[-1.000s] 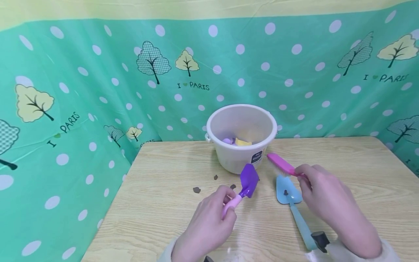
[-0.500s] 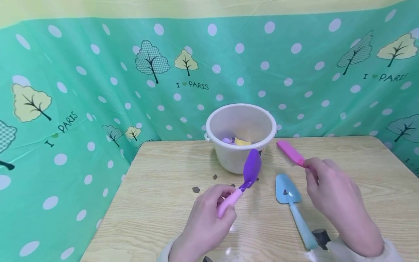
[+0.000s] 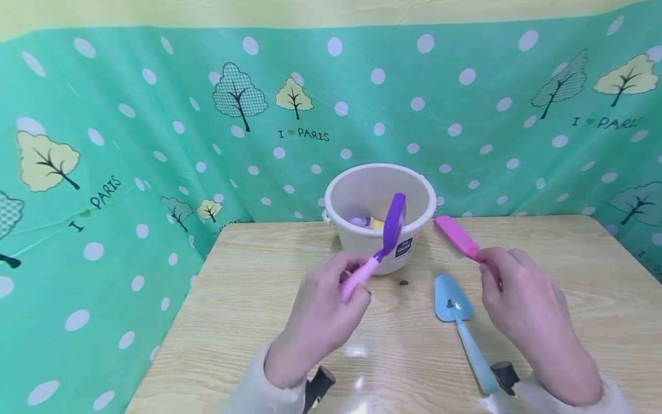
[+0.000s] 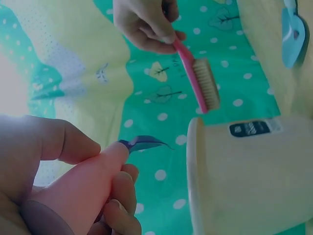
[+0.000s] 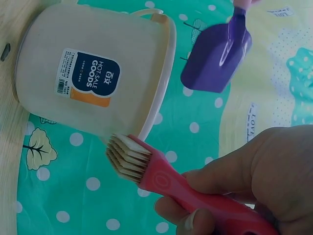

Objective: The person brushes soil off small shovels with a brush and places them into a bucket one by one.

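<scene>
My left hand (image 3: 320,302) grips the pink handle of a toy shovel (image 3: 395,221). Its purple blade is raised on edge and overlaps the front of the white bucket (image 3: 351,244) in the head view. In the right wrist view the purple blade (image 5: 215,58) hangs just beyond the bucket's rim. Over on the right, my right hand (image 3: 522,302) holds a pink brush (image 3: 457,237) by its handle, with pale bristles (image 5: 126,157) facing the bucket side. Inside the bucket lie purple and yellow pieces (image 3: 376,224), partly hidden by the shovel.
A light blue toy shovel (image 3: 472,345) lies on the wooden table (image 3: 248,270) beside my right wrist, a dark bit (image 3: 450,303) on its blade. Another dark crumb (image 3: 404,282) lies before the bucket. Behind the table hangs a green dotted curtain (image 3: 289,172).
My left hand has risen and moved forward, lifting the purple blade from low before the bucket to its rim. My right hand has raised the brush away from the blue shovel.
</scene>
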`<state>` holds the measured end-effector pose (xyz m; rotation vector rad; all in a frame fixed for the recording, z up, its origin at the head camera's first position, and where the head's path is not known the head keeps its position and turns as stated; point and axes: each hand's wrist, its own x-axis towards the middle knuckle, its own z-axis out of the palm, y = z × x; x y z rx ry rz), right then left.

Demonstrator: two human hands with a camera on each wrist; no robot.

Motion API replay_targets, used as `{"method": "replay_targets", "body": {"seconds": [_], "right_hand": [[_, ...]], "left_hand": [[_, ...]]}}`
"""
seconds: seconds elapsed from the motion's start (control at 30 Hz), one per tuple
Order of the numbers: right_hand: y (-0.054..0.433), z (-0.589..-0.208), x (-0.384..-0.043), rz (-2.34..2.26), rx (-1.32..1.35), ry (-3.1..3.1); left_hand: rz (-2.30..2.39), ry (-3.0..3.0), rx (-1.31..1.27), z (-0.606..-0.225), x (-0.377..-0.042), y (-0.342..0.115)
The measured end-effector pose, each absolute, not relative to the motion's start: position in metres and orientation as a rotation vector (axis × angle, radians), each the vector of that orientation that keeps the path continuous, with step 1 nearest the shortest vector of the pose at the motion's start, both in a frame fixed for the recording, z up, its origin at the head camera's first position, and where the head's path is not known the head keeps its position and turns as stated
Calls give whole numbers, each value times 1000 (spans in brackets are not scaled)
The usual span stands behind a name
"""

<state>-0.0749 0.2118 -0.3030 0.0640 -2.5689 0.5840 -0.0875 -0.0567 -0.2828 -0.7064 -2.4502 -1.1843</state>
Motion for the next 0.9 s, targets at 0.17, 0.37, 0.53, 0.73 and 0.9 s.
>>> {"method": "replay_targets", "body": {"seconds": [0.17, 0.37, 0.53, 0.73, 0.9], "right_hand": [[213, -304, -75, 584, 63, -2579], [212, -305, -75, 568, 85, -2574], [212, -306, -75, 567, 81, -2579], [213, -307, -75, 570, 67, -2587], [212, -307, -75, 565, 74, -2579]], "left_hand": [[-1053, -2541, -692, -268, -110, -50], [-888, -2643, -655, -255, -140, -38], [-766, -2757, -659, -249, -166, -28], [-656, -2922, -630, -248, -193, -17], [-609, -3013, -606, -249, -210, -10]]}}
